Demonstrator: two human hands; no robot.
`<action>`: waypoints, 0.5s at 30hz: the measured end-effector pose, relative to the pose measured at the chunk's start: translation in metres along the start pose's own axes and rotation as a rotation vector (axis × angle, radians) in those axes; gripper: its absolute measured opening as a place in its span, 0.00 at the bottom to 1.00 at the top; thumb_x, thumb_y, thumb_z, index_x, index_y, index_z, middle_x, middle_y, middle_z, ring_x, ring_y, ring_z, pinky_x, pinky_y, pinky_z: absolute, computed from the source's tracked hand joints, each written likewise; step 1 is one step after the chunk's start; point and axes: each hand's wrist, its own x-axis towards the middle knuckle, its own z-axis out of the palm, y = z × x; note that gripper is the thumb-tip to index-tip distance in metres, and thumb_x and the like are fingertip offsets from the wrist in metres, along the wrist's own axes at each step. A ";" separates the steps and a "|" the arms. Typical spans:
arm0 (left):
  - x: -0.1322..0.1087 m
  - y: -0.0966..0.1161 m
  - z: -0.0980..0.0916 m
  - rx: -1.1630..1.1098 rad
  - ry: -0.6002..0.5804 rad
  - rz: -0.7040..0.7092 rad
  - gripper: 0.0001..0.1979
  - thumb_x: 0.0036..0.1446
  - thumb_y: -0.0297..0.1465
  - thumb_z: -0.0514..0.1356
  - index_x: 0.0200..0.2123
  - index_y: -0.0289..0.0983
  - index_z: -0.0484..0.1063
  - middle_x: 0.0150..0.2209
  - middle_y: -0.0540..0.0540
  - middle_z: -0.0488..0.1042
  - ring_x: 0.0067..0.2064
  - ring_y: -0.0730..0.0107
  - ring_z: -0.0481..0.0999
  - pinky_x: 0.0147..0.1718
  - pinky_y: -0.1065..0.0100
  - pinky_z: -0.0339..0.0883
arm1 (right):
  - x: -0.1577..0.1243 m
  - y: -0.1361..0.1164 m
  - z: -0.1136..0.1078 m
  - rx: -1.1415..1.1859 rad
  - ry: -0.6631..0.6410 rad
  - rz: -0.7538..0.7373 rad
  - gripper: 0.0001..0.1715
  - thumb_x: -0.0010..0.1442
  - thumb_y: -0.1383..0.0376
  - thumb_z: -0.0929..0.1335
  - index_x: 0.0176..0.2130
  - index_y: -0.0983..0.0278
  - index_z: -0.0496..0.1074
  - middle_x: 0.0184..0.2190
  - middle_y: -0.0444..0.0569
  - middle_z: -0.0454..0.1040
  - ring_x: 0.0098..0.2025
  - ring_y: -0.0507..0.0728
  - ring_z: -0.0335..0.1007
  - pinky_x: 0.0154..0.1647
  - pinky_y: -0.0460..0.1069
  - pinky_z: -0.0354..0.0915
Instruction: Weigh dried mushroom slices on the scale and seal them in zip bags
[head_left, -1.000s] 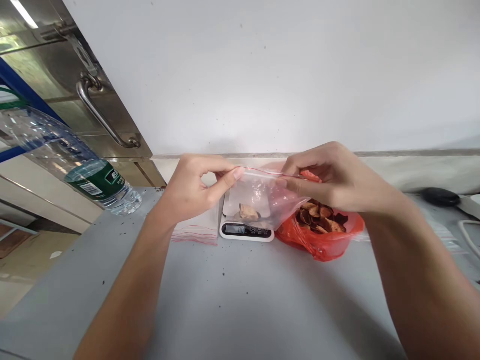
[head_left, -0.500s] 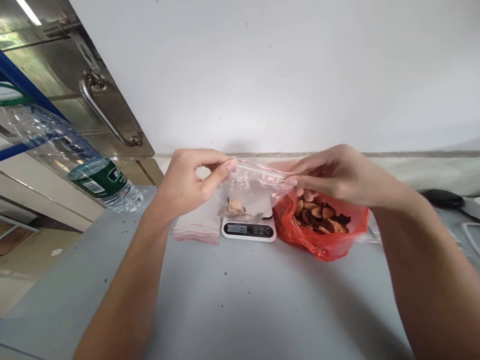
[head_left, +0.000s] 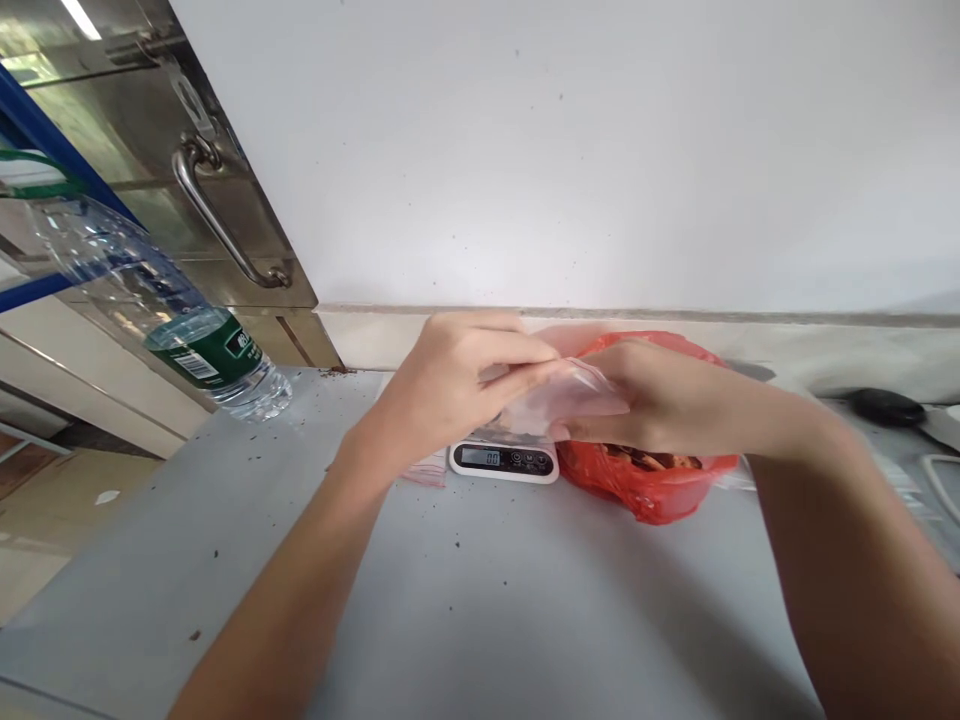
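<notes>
Plastic bag point(head_left: 581, 393) now bunched, left hand point(head_left: 463, 375) pinching its edge, right hand point(head_left: 656, 395) gripping its side; both closer together

the bare left forearm point(head_left: 300, 580) slants up and inward from the lower edge to a nearly straight wrist point(head_left: 364, 455), and the left grip point(head_left: 465, 375) points right with thumb and forefinger stretched out and pinched near their tips. the bare right forearm point(head_left: 855, 540) rises from the lower right and bends leftward at the wrist point(head_left: 795, 420); the right grip point(head_left: 667, 400) faces the left one closely, its thumb point(head_left: 596, 430) extended low and its other fingers partly hidden.
</notes>
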 end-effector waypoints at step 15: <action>0.006 0.021 0.017 0.182 0.202 0.053 0.09 0.68 0.23 0.58 0.46 0.37 0.78 0.42 0.45 0.82 0.42 0.67 0.81 0.44 0.66 0.75 | -0.041 0.023 -0.027 0.342 0.622 0.047 0.14 0.59 0.56 0.72 0.41 0.61 0.82 0.39 0.49 0.84 0.42 0.60 0.80 0.46 0.56 0.75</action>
